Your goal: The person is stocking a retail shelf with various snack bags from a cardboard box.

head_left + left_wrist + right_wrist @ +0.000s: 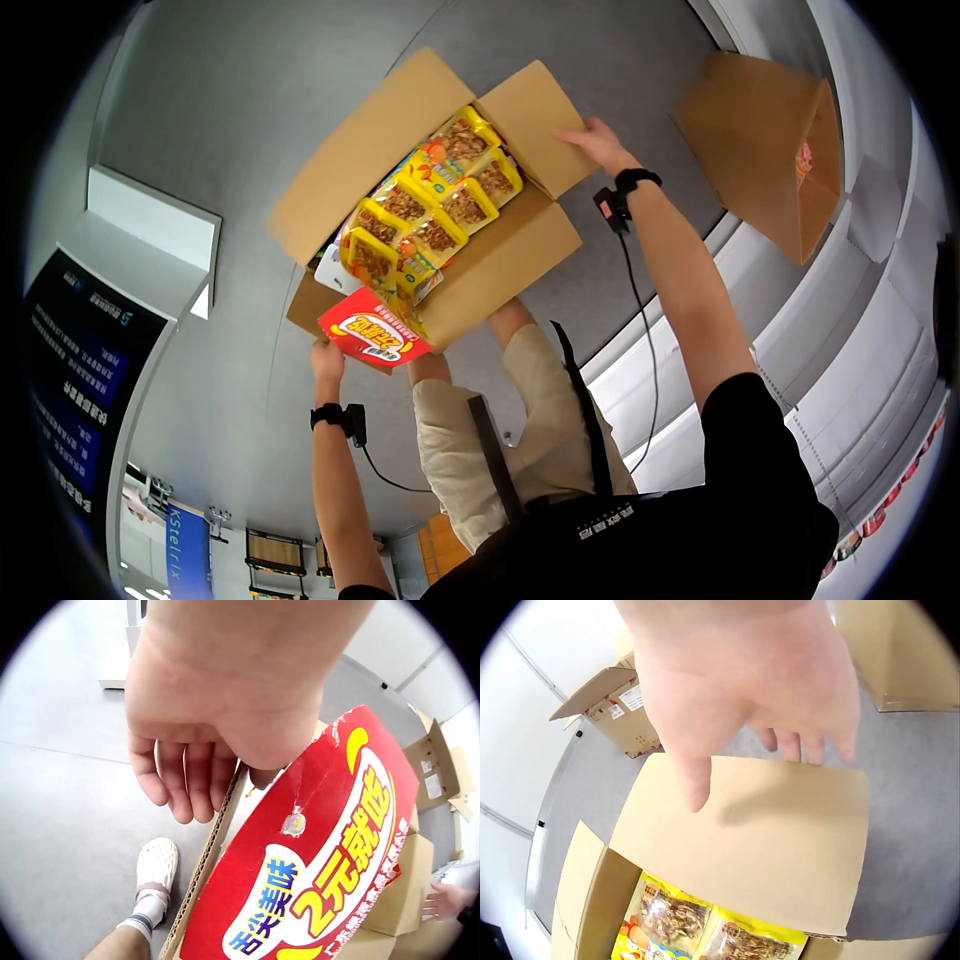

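An open cardboard box (520, 262) full of yellow snack packets (437, 235) is held in front of the body, its flaps spread. My left hand (217, 712) grips the box edge beside a red card (375, 328) with Chinese lettering; the fingers lie on the outside and the thumb is partly hidden behind the card. At the opposite end, my right hand (750, 697) holds a box flap (757, 832), thumb over its inner face and fingers beyond its edge. In the right wrist view, brown pieces show through the packets' clear windows.
Another cardboard box (755, 150) stands on the grey floor at the right. An open carton with white labels (622, 712) sits farther off. White shelving (850, 370) runs along the right, and a dark display panel (85, 390) is at the left.
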`<move>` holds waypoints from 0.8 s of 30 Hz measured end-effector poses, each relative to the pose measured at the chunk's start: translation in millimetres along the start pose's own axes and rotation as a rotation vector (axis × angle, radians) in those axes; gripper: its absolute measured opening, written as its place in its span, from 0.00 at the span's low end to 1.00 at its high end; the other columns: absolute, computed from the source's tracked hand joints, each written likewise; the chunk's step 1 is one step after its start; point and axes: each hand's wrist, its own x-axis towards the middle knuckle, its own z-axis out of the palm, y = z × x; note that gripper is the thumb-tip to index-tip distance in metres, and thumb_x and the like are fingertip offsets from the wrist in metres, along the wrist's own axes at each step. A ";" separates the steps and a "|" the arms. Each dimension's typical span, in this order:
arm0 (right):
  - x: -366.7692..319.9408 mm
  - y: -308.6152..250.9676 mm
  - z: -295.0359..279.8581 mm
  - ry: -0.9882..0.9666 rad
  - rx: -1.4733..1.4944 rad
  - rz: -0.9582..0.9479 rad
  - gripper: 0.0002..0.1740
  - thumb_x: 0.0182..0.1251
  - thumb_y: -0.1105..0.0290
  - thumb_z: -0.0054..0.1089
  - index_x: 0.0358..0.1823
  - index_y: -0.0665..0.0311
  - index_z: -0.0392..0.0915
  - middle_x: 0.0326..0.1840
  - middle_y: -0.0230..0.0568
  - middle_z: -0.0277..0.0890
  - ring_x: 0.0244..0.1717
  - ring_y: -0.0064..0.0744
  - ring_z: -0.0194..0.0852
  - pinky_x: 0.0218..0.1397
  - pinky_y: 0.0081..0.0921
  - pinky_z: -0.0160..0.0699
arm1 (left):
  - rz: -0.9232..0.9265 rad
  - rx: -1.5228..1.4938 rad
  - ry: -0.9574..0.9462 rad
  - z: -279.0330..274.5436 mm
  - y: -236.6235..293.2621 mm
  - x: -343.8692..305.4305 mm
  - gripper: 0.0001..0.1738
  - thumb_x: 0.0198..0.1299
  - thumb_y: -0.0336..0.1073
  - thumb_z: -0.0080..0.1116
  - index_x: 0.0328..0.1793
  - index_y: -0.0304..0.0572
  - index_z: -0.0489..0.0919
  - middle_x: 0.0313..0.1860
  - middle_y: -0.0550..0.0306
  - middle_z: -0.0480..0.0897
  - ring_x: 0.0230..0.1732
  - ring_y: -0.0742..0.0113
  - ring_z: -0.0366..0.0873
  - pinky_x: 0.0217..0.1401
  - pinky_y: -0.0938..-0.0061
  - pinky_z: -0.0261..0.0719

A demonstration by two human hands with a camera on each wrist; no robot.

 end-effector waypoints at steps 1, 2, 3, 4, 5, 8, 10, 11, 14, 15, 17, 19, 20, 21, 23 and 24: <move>-5.3 -5.9 -9.3 -0.074 -0.011 -0.005 0.45 0.47 0.49 0.68 0.60 0.75 0.66 0.51 0.53 0.75 0.53 0.43 0.75 0.55 0.31 0.72 | -0.059 0.004 -0.004 1.2 2.4 -1.5 0.22 0.54 0.43 0.51 0.34 0.24 0.79 0.24 0.41 0.81 0.26 0.56 0.78 0.32 0.62 0.73; -13.7 -11.4 -15.4 -0.148 -0.022 -0.011 0.43 0.47 0.49 0.68 0.57 0.75 0.69 0.48 0.52 0.78 0.49 0.42 0.77 0.54 0.31 0.72 | -0.061 0.064 0.012 4.9 4.7 -4.2 0.22 0.54 0.44 0.51 0.34 0.24 0.79 0.24 0.41 0.81 0.26 0.57 0.78 0.32 0.62 0.73; -20.8 -13.7 -15.8 -0.175 -0.107 -0.095 0.36 0.49 0.49 0.66 0.52 0.72 0.73 0.44 0.51 0.79 0.47 0.43 0.78 0.51 0.32 0.74 | -0.057 0.122 0.033 9.6 -0.8 1.5 0.22 0.54 0.44 0.50 0.33 0.24 0.79 0.24 0.41 0.81 0.26 0.57 0.78 0.32 0.62 0.73; -31.1 -16.2 -15.2 -0.200 -0.193 -0.177 0.30 0.50 0.50 0.64 0.47 0.68 0.77 0.40 0.49 0.80 0.44 0.44 0.79 0.49 0.32 0.75 | -0.052 0.181 0.055 10.7 1.7 3.0 0.23 0.55 0.44 0.50 0.33 0.24 0.79 0.23 0.41 0.81 0.25 0.58 0.78 0.32 0.63 0.73; -42.7 -19.5 -13.3 -0.224 -0.281 -0.259 0.25 0.52 0.50 0.61 0.41 0.65 0.81 0.37 0.48 0.82 0.41 0.44 0.80 0.47 0.32 0.76 | -0.031 0.221 0.042 10.8 3.6 3.0 0.23 0.56 0.45 0.48 0.32 0.26 0.80 0.26 0.40 0.81 0.30 0.51 0.80 0.36 0.61 0.74; -77.9 -47.8 -3.5 -0.037 -0.635 -0.423 0.18 0.59 0.53 0.54 0.31 0.62 0.83 0.35 0.48 0.81 0.40 0.47 0.79 0.44 0.37 0.77 | 0.099 0.283 0.060 15.2 49.4 -8.5 0.22 0.57 0.45 0.47 0.33 0.29 0.81 0.30 0.38 0.82 0.37 0.43 0.80 0.42 0.59 0.74; -96.9 -43.8 14.8 -0.005 -0.741 -0.486 0.18 0.60 0.55 0.50 0.32 0.62 0.83 0.34 0.47 0.81 0.40 0.47 0.79 0.42 0.39 0.77 | 0.063 0.435 0.094 17.6 66.8 -14.1 0.21 0.58 0.44 0.47 0.38 0.30 0.81 0.35 0.37 0.81 0.44 0.38 0.77 0.46 0.57 0.73; -101.8 -37.4 19.3 0.012 -0.796 -0.515 0.18 0.61 0.56 0.49 0.32 0.62 0.83 0.34 0.47 0.81 0.40 0.47 0.79 0.41 0.40 0.77 | 0.120 0.466 0.145 21.0 69.8 -24.6 0.21 0.58 0.43 0.47 0.38 0.30 0.80 0.36 0.36 0.81 0.44 0.38 0.77 0.46 0.57 0.73; -101.1 -31.9 27.3 0.041 -0.753 -0.501 0.17 0.60 0.58 0.49 0.31 0.61 0.83 0.33 0.46 0.81 0.37 0.47 0.80 0.39 0.40 0.78 | 0.152 0.404 0.172 17.7 46.7 -34.0 0.20 0.58 0.41 0.47 0.36 0.27 0.80 0.41 0.31 0.79 0.46 0.37 0.76 0.46 0.55 0.73; -87.3 -28.7 25.3 0.080 -0.756 -0.521 0.17 0.60 0.58 0.49 0.28 0.62 0.82 0.29 0.48 0.80 0.33 0.49 0.79 0.37 0.41 0.78 | 0.152 0.385 0.117 16.6 51.3 -13.1 0.20 0.57 0.40 0.47 0.36 0.27 0.79 0.40 0.30 0.79 0.46 0.36 0.76 0.45 0.54 0.73; -84.6 -24.8 34.5 0.096 -0.734 -0.583 0.18 0.59 0.57 0.49 0.26 0.63 0.82 0.27 0.49 0.79 0.31 0.50 0.78 0.35 0.42 0.77 | 0.301 0.341 0.138 8.7 39.9 17.8 0.18 0.54 0.37 0.47 0.33 0.25 0.78 0.36 0.27 0.78 0.43 0.33 0.75 0.43 0.52 0.72; -124.5 -25.9 20.4 0.114 -0.695 -0.586 0.20 0.58 0.56 0.50 0.24 0.65 0.81 0.27 0.52 0.78 0.30 0.52 0.78 0.35 0.43 0.76 | 0.422 0.383 0.158 -23.8 52.5 -9.6 0.16 0.53 0.36 0.46 0.31 0.27 0.78 0.35 0.28 0.78 0.41 0.32 0.74 0.41 0.50 0.71; -160.9 -25.5 1.5 0.125 -0.664 -0.559 0.21 0.58 0.56 0.50 0.22 0.67 0.80 0.27 0.53 0.78 0.30 0.53 0.77 0.35 0.44 0.76 | 0.471 0.428 0.198 -42.6 56.0 -24.1 0.16 0.54 0.37 0.47 0.32 0.28 0.79 0.35 0.29 0.78 0.40 0.32 0.75 0.41 0.50 0.71; -203.6 -23.6 -23.2 0.143 -0.628 -0.536 0.22 0.58 0.55 0.50 0.21 0.67 0.80 0.26 0.54 0.77 0.29 0.53 0.77 0.34 0.44 0.76 | 0.524 0.498 0.171 -63.7 71.4 -60.8 0.16 0.56 0.38 0.46 0.32 0.30 0.79 0.35 0.30 0.78 0.40 0.34 0.76 0.41 0.50 0.72; -294.7 -21.0 -61.0 0.111 -0.511 -0.515 0.22 0.58 0.54 0.51 0.23 0.67 0.80 0.24 0.55 0.77 0.29 0.55 0.77 0.34 0.44 0.76 | 0.574 0.479 0.197 -120.1 72.6 -141.1 0.19 0.59 0.41 0.46 0.38 0.30 0.79 0.37 0.32 0.79 0.42 0.35 0.76 0.43 0.52 0.73; -329.0 -13.8 -80.1 0.147 -0.476 -0.508 0.22 0.58 0.53 0.52 0.24 0.67 0.80 0.25 0.55 0.77 0.30 0.56 0.77 0.34 0.44 0.76 | 0.612 0.439 0.213 -139.9 92.2 -192.9 0.19 0.60 0.42 0.47 0.43 0.31 0.79 0.39 0.34 0.80 0.44 0.38 0.77 0.45 0.56 0.74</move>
